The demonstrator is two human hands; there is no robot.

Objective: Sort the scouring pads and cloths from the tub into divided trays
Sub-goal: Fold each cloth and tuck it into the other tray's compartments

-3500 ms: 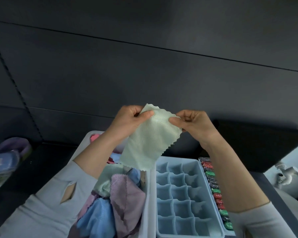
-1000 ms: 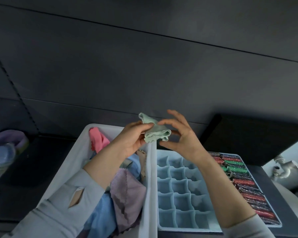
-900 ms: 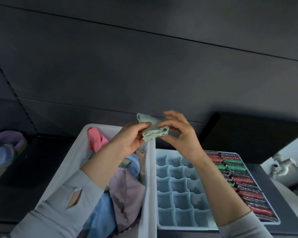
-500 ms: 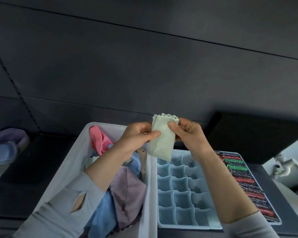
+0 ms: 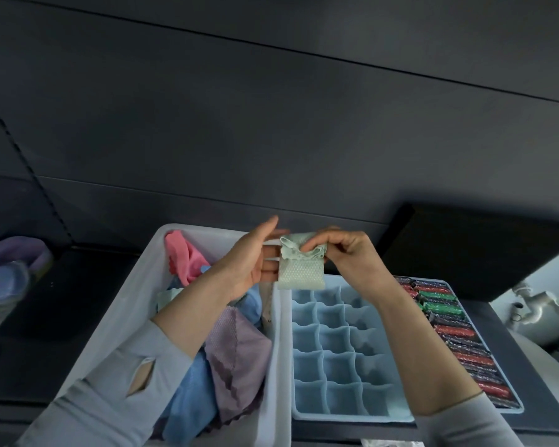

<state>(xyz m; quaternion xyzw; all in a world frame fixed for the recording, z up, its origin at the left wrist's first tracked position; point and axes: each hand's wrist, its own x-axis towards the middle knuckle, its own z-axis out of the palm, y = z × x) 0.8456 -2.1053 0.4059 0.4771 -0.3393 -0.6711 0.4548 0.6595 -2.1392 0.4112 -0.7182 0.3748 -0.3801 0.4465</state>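
Note:
A pale green cloth [image 5: 300, 269], folded small, hangs above the far edge of the light blue divided tray [image 5: 339, 414]. My right hand [image 5: 342, 253] pinches its bunched top edge. My left hand [image 5: 250, 262] lies flat against the cloth's left side with straight fingers behind it. Left of the tray, the white tub [image 5: 123, 304] holds pink [image 5: 184, 258], blue [image 5: 188, 391] and purple [image 5: 239, 353] cloths. Every visible cell of the divided tray is bare.
A second tray [image 5: 459, 333] at the right holds rows of red, green and dark scouring pads. A black box [image 5: 478, 253] stands behind it. White taps [image 5: 536, 304] show at the far right, and a purple and blue bundle [image 5: 10, 275] at the far left.
The cloth went from spread wide to folded small. In the last half second my left fingers straightened behind it and my right hand bunched its top edge.

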